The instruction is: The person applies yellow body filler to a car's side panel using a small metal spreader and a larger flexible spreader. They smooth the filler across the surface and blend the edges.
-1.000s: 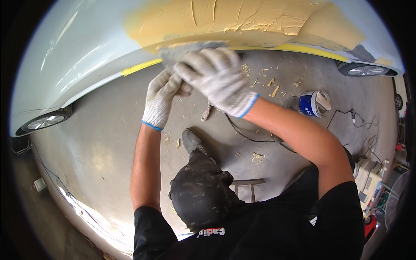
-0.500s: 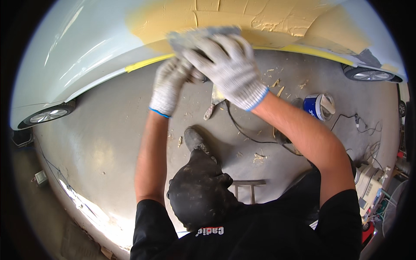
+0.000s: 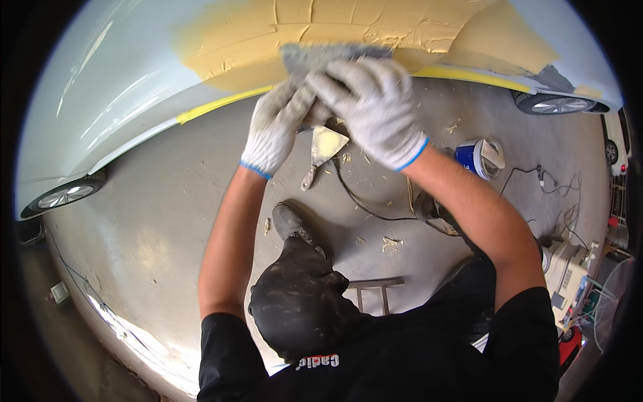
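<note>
A wide grey scraper [image 3: 311,59], smeared with filler, lies against the lower part of the car's side. My right hand [image 3: 382,110], in a white knit glove with a blue cuff, is closed on it with the fingers across its face. My left hand [image 3: 273,127], gloved alike, pinches its left end from below; some of those fingertips are hidden. Tan body filler [image 3: 375,23] covers a broad patch of the pale car panel [image 3: 120,74], with ridges and lines in it. Yellow masking tape [image 3: 224,102] runs along the panel's lower edge.
On the grey floor lie a putty knife [image 3: 327,144], a dark cable [image 3: 362,204] and dried filler scraps [image 3: 392,242]. A blue and white bucket [image 3: 469,155] stands to the right. Car wheels [image 3: 63,195] flank the work area. A low stool's frame [image 3: 375,284] is near my legs.
Both hands and the scraper have moved right along the panel. The view has shifted slightly, and more of the putty knife on the floor shows between my arms.
</note>
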